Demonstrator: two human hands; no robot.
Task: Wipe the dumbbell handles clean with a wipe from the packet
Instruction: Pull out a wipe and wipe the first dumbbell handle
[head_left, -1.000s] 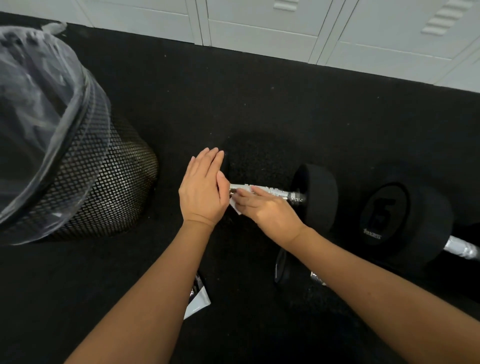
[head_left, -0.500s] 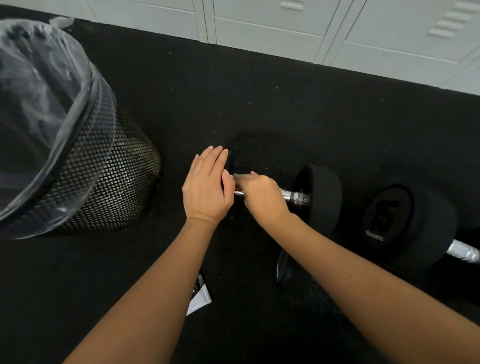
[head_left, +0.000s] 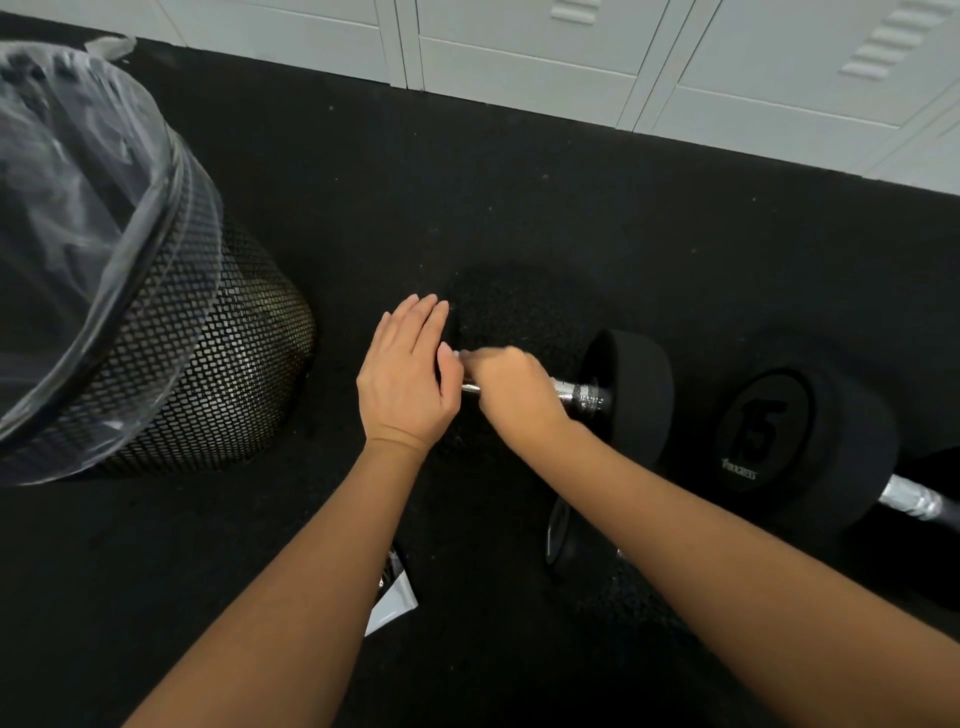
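A black dumbbell lies on the floor, its chrome handle (head_left: 579, 397) running left to right and its right head (head_left: 636, 395) upright. My right hand (head_left: 511, 387) is closed around the handle's left part, with a sliver of white wipe (head_left: 457, 355) showing at the fingertips. My left hand (head_left: 405, 379) lies flat, fingers together, on the dumbbell's left head, which it mostly hides. A second dumbbell marked 15 (head_left: 800, 441) lies to the right. The wipe packet (head_left: 392, 597) peeks out from under my left forearm.
A black mesh bin (head_left: 208, 374) lined with a clear plastic bag stands at the left. White lockers (head_left: 571, 57) line the far edge of the black rubber floor (head_left: 467, 197). Another dark object (head_left: 563, 540) lies under my right forearm.
My right hand has slid left along the handle and closed over the wipe, which showed stretched along the bar a second ago. My left hand stays on the head.
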